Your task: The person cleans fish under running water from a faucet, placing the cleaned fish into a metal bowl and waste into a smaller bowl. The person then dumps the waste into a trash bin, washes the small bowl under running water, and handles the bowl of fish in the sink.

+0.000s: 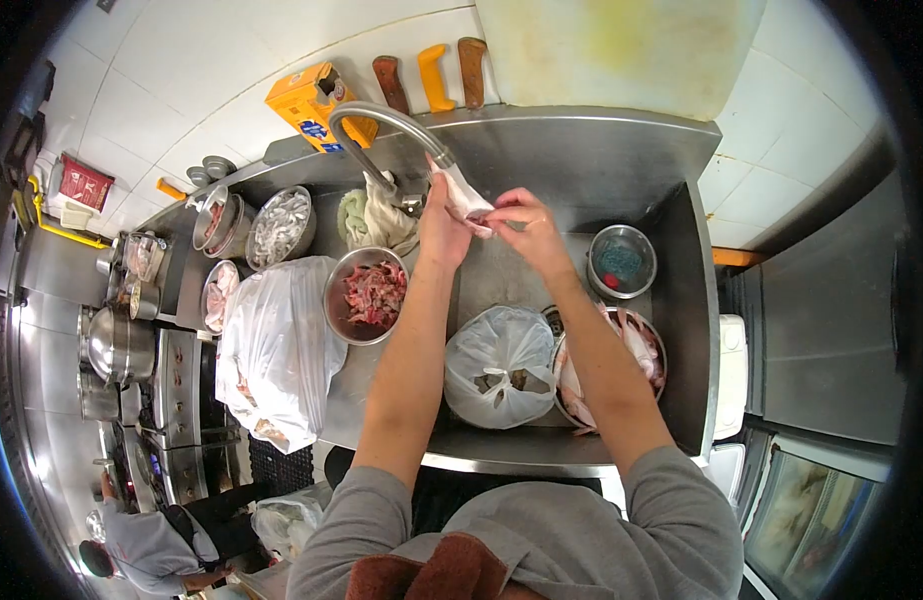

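At the faucet (pixel 405 117), your left hand (pixel 442 237) holds up a pale fish (pixel 463 192) while your right hand (pixel 528 226) pinches its near end; work appears partway, with red scraps (pixel 373 292) in a bowl (pixel 333 312) and more fish (pixel 636 343) seemingly left in a pan (pixel 664 362).

At the faucet's (pixel 406 122) mouth, toward the sink's (pixel 687 310) back edge, the left hand (pixel 444 232) and right hand (pixel 522 220) hold a pale piece (pixel 463 196). A bag (pixel 499 378) sits near the front edge, a pan (pixel 664 366) in the front right corner.
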Demonstrator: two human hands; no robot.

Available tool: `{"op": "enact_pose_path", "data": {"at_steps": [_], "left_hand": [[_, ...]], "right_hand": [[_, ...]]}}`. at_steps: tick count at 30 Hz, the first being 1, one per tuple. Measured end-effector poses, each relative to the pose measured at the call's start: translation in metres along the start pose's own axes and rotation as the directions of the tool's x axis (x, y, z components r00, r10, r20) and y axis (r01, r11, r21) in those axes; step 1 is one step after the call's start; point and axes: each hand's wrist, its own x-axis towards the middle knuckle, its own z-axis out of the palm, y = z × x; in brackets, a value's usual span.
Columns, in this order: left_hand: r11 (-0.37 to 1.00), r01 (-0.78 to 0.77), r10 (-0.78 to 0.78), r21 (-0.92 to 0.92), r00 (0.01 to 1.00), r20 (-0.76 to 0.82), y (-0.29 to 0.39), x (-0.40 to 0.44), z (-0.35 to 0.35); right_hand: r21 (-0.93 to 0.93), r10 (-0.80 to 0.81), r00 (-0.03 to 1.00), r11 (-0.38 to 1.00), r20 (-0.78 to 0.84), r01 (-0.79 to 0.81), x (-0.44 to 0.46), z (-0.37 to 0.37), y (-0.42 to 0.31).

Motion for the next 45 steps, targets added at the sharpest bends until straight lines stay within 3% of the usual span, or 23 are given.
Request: {"op": "enact_pose_path", "data": {"at_steps": [6,11,13,18,23,25,26,28,29,37,45], "left_hand": [[1.0,0.023,-0.023,-0.016,0.999,0.035,-0.002,-0.003,0.006],[0.988,-0.067,0.065,0.141,0.998,0.025,0.005,-0.003,0.013],[0.985,-0.061,0.06,0.163,0.998,0.013,0.004,0.002,0.009],[0.975,-0.042,0.035,0.218,0.999,0.038,0.0,0.002,0.005],[0.993,-0.084,0.086,0.079,0.996,-0.019,-0.001,0.004,0.001],[0.995,-0.088,0.089,0.047,0.996,-0.013,-0.002,0.006,-0.003],[0.996,-0.091,0.091,0.015,0.996,-0.009,-0.003,0.007,-0.005],[0.997,-0.072,0.072,-0.023,0.997,-0.007,-0.004,0.001,-0.001],[0.997,-0.062,0.062,-0.041,0.998,-0.006,-0.004,0.0,0.002],[0.997,-0.066,0.067,-0.031,0.996,0.056,-0.016,0.006,-0.006],[0.993,-0.083,0.089,-0.083,0.994,0.071,-0.019,0.001,-0.003]], "right_hand": [[-0.168,0.007,0.999,0.986,0.033,-0.002,0.002,0.01,-0.005],[-0.292,-0.044,0.997,0.955,0.058,0.059,0.007,0.01,-0.025],[-0.237,-0.102,0.994,0.966,0.027,0.105,0.006,0.01,-0.021],[-0.23,-0.068,0.998,0.971,-0.012,0.064,0.003,0.014,-0.013],[-0.186,-0.026,0.999,0.982,-0.036,0.019,0.002,0.011,-0.008],[-0.089,0.045,0.998,0.995,0.048,-0.041,0.0,0.008,0.005],[-0.09,0.044,0.998,0.995,0.049,-0.04,-0.001,0.008,0.011],[0.187,0.193,0.981,0.965,-0.032,-0.183,0.0,0.007,0.01],[0.186,0.193,0.981,0.965,-0.034,-0.183,0.002,0.007,0.01],[-0.089,0.171,0.985,0.981,-0.027,-0.172,0.01,0.006,-0.001],[-0.126,0.05,0.983,0.989,-0.174,-0.072,0.01,0.019,-0.005]]}}
